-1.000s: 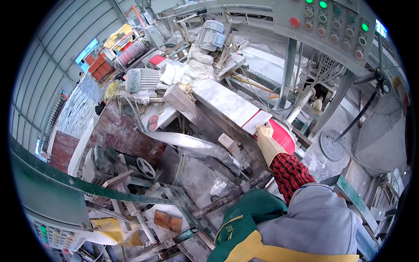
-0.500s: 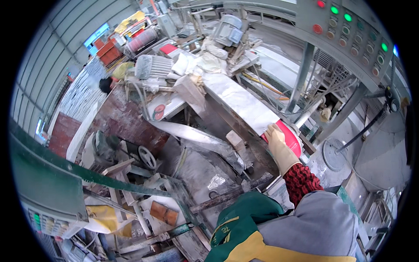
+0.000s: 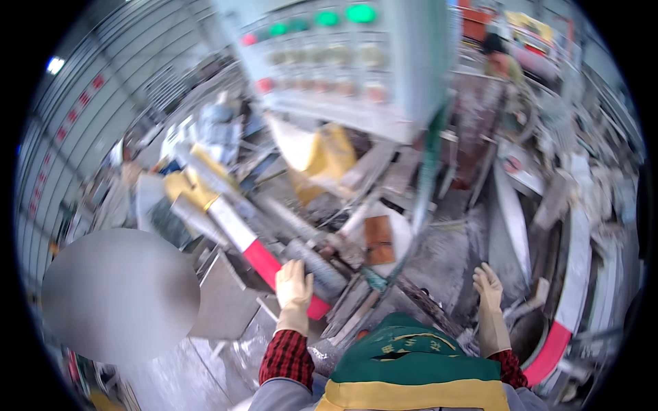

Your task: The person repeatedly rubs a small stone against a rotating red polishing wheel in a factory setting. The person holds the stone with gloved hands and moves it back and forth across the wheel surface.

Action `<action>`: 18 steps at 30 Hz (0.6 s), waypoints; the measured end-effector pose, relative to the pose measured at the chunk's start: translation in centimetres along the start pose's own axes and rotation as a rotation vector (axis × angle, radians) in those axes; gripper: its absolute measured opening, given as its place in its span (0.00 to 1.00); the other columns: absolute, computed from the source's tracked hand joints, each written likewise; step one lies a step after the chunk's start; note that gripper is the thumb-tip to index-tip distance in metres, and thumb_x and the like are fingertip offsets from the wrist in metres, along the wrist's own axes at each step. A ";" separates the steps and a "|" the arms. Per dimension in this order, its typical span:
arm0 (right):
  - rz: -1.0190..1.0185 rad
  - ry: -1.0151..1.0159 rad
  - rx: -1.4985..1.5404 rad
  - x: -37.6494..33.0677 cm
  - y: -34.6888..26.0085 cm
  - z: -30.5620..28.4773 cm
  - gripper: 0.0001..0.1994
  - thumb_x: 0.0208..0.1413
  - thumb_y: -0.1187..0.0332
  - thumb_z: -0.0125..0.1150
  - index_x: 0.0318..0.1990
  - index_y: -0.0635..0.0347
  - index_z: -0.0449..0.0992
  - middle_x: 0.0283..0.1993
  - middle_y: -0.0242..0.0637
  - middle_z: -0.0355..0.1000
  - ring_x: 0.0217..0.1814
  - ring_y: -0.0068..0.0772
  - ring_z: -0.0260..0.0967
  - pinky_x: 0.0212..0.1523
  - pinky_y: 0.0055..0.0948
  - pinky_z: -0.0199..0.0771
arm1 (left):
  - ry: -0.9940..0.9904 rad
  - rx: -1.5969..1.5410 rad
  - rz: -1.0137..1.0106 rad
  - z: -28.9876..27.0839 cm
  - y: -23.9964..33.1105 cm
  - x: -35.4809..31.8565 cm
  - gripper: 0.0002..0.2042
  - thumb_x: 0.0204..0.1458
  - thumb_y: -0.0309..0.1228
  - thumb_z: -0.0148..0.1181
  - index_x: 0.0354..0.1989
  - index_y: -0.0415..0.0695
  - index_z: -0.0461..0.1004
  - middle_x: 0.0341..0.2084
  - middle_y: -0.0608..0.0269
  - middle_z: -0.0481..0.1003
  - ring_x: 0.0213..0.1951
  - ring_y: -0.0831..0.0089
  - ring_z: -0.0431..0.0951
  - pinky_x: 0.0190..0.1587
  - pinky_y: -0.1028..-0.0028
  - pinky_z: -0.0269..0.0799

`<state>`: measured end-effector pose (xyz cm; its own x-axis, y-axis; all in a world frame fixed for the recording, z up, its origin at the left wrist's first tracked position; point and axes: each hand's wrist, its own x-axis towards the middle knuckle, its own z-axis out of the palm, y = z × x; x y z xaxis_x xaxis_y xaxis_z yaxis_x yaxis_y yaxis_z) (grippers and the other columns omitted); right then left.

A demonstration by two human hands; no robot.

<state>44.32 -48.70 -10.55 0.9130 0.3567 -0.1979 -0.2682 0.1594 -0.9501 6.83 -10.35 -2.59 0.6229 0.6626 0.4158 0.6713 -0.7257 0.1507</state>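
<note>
One red-and-white strip (image 3: 260, 262) lies left of centre, its long axis running from upper left to lower right. The left hand (image 3: 294, 294), gloved, overlaps its lower red section, fingers extended and open; firm contact cannot be confirmed. This hand is the nearer. One control panel (image 3: 329, 65) occupies upper centre. The right hand (image 3: 491, 308), gloved, is open and empty, beside one red-ended curved strip (image 3: 550, 353) at lower right.

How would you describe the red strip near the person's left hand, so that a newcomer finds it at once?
From the big control box at the top, look down to the gloved left hand. The red strip slants behind it, continuing a white strip; its bright red stands out from the grey clutter.
</note>
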 end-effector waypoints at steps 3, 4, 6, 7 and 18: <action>0.000 -0.280 -0.125 -1.1 0.6 8.5 0.20 0.63 0.73 0.58 0.63 0.62 0.70 0.52 0.39 0.77 0.43 0.22 0.75 0.43 0.20 0.74 | -0.134 -0.092 -0.247 -0.6 -1.2 -0.2 0.24 0.54 0.39 0.63 0.58 0.43 0.70 0.47 0.50 0.78 0.47 0.51 0.78 0.51 0.60 0.74; 0.001 -0.361 -0.163 -1.7 0.5 11.2 0.20 0.63 0.73 0.57 0.63 0.63 0.70 0.53 0.40 0.77 0.44 0.22 0.74 0.45 0.20 0.74 | -0.100 -0.210 -0.327 -0.5 -3.0 0.1 0.25 0.54 0.40 0.64 0.58 0.44 0.69 0.46 0.51 0.78 0.47 0.51 0.78 0.50 0.60 0.74; 0.019 -0.491 -0.198 -2.1 0.4 14.9 0.20 0.64 0.73 0.56 0.63 0.63 0.70 0.53 0.40 0.77 0.45 0.23 0.74 0.46 0.21 0.74 | -0.044 -0.438 -0.475 0.0 -5.7 0.5 0.27 0.53 0.40 0.65 0.59 0.44 0.68 0.45 0.51 0.79 0.45 0.51 0.79 0.49 0.60 0.75; 0.018 -0.533 -0.216 -2.1 0.3 16.0 0.20 0.64 0.73 0.56 0.63 0.63 0.69 0.53 0.40 0.76 0.46 0.23 0.74 0.47 0.21 0.73 | 0.035 -0.309 -0.434 -0.8 -6.0 1.9 0.30 0.51 0.41 0.67 0.61 0.44 0.67 0.46 0.50 0.78 0.45 0.51 0.79 0.50 0.59 0.75; 0.143 -0.470 -0.357 -6.1 1.0 17.4 0.20 0.64 0.73 0.56 0.62 0.67 0.68 0.52 0.42 0.77 0.50 0.27 0.75 0.50 0.25 0.76 | -0.105 -0.034 -0.895 -0.2 -16.1 9.1 0.49 0.43 0.60 0.67 0.69 0.42 0.56 0.65 0.50 0.61 0.67 0.51 0.59 0.69 0.61 0.54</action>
<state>33.18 -34.75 -6.07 0.6203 0.7331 -0.2789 -0.1842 -0.2095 -0.9603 1.62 7.39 -1.06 -0.0921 0.9947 0.0460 0.9115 0.0656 0.4059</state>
